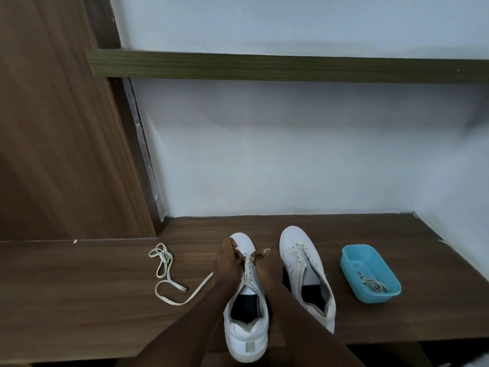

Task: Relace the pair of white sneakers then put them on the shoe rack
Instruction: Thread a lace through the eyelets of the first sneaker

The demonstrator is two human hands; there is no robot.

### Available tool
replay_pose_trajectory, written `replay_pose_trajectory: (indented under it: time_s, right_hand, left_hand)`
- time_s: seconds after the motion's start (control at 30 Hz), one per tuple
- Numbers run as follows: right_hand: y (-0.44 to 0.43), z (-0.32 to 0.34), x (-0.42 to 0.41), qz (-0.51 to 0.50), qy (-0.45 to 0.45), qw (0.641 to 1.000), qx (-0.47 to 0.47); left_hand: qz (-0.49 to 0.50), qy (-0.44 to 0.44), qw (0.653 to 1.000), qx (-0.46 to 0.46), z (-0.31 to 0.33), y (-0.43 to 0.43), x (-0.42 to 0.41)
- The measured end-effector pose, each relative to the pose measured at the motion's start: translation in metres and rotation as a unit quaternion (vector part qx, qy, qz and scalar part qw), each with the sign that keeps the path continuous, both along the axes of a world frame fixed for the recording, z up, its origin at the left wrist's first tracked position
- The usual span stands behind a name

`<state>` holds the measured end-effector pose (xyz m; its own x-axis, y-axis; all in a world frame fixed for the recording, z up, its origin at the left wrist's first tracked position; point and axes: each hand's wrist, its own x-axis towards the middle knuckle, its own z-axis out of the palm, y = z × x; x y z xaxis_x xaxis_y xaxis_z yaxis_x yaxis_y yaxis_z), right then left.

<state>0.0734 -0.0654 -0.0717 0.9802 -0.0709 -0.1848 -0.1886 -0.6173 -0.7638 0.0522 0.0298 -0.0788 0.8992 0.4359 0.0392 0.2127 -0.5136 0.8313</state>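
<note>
Pair of white low-top sneakers, both on the dark brown wood-grain worktop, toes toward the pale wall, side by side and apart.

- Near sneaker: in work. Left hand and right hand set either side of the eyelets near the toe, fingers curled and pinching the flat off-white lace. Long tail of that lace lying in loose loops on the worktop to the left. Number of eyelet rows already threaded: cannot tell, hidden by the hands.
- Second sneaker: untouched, eyelets apparently bare, tongue slack.
- Light blue rectangular plastic tub, to the right of the second sneaker: one coiled pale lace inside, probably meant for that shoe.
- Olive-brown wooden shelf board on the wall above: possibly the rack, not certain.

Progress, as judged: early. First shoe barely begun at the lowest eyelets; second shoe not yet laced; neither shoe racked.
</note>
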Motion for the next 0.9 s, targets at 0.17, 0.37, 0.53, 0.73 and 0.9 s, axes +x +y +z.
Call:
replay_pose_trajectory:
  time_s: [0.17, 0.37, 0.53, 0.73, 0.9]
  right_hand:
    - [-0.008, 0.005, 0.008, -0.049, 0.033, 0.995, 0.077]
    - [-0.033, 0.031, 0.018, -0.162, 0.101, 0.871, 0.452]
    - [-0.068, 0.068, 0.04, -0.269, 0.017, 0.799, 0.538]
    - [-0.111, 0.101, 0.052, -0.345, -0.04, 0.814, 0.466]
    - [-0.145, 0.119, 0.059, -0.453, -0.191, 0.743, 0.455]
  left_hand:
    - [-0.04, 0.025, 0.999, -0.013, 0.001, 0.003, 0.002]
    - [-0.035, 0.036, 0.999, 0.01, 0.006, 0.007, 0.002]
    - [-0.017, 0.048, 0.998, 0.024, 0.005, 0.012, 0.0]
    - [-0.026, 0.091, 0.995, 0.035, 0.016, 0.015, -0.005]
    - [-0.027, 0.092, 0.994, 0.057, 0.016, 0.02, -0.005]
